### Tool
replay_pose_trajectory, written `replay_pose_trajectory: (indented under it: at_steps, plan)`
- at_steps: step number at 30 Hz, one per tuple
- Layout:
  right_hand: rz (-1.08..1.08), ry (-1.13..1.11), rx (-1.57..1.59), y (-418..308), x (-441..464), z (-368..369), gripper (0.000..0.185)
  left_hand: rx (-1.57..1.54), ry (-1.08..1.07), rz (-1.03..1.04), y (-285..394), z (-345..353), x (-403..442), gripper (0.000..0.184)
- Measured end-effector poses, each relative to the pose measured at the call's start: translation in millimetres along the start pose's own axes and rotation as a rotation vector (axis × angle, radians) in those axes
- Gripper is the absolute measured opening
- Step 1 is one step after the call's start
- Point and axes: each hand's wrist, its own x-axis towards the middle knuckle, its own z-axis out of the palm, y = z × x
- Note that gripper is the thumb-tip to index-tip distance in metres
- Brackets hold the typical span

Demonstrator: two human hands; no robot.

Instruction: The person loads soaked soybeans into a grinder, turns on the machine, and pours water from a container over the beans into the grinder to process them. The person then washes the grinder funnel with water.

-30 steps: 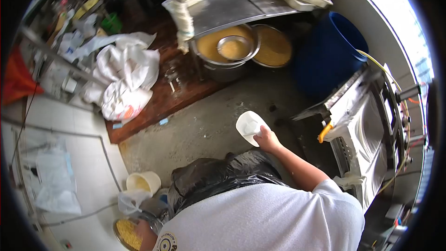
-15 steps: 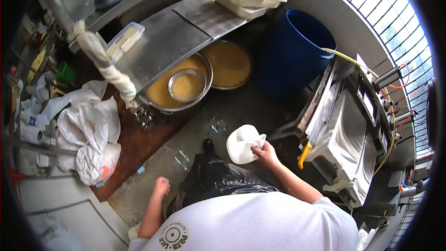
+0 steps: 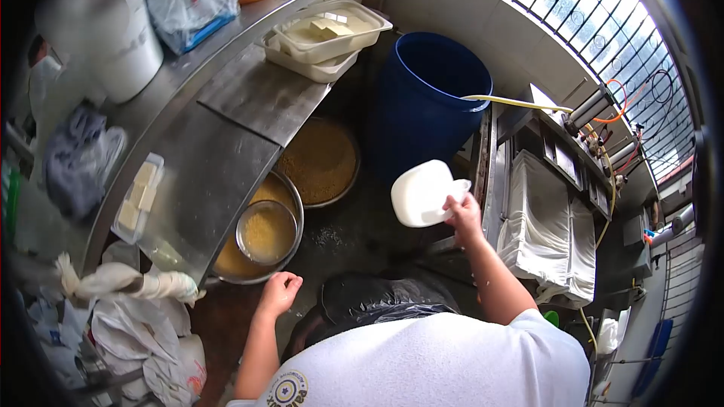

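Note:
My right hand (image 3: pixel 464 215) is wrapped round the handle of a white plastic scoop (image 3: pixel 422 194), held in front of the blue barrel (image 3: pixel 430 105). My left hand (image 3: pixel 280 292) has its fingers curled together, close to the rim of a large metal pot; whether anything small is in it is hidden. A metal bowl (image 3: pixel 267 232) with yellowish contents sits inside that large pot (image 3: pixel 298 245). Behind it, on the floor, stands a wide pan (image 3: pixel 320 162) of yellow-brown grainy material.
A metal table (image 3: pixel 211 173) at the left bears white trays (image 3: pixel 332 32) with pale blocks. White sacks (image 3: pixel 143 339) lie at the lower left. At the right stands a cloth-lined metal box (image 3: pixel 547 234) with hoses above. A yellow hose (image 3: pixel 520 103) runs into the barrel.
The view has swung to the right. My left hand has come from a yellow-filled bowl at the lower left to beside the large pot. My right hand still holds the scoop, now turned and nearer the barrel.

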Motion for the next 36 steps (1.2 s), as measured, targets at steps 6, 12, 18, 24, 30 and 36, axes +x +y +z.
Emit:
replay_pose_trajectory:
  at_steps: [6, 12, 18, 24, 30, 36]
  plan:
    - [-0.366, 0.253, 0.241, -88, 131, -20, 0.023, -0.197, -0.055, -0.405, 8, 3, 56, 0.033]
    - [-0.648, 0.392, 0.444, -148, 301, -15, 0.033, -0.252, 0.135, -0.494, 16, -2, 129, 0.031]
    - [-0.416, 0.321, -0.320, -103, 567, -43, 0.059, -0.336, 0.371, -0.568, 89, 24, 244, 0.032]
    - [-0.077, -0.481, -1.521, 57, 766, -30, 0.060, -0.201, 0.278, -0.527, 175, 45, 327, 0.032]
    - [-0.310, -0.766, -1.916, 125, 754, 24, 0.054, -0.265, 0.430, -0.610, 210, 69, 336, 0.030]
    - [-0.007, -1.260, -2.042, 120, 756, 78, 0.075, -0.241, 0.491, -0.708, 232, 104, 328, 0.032]
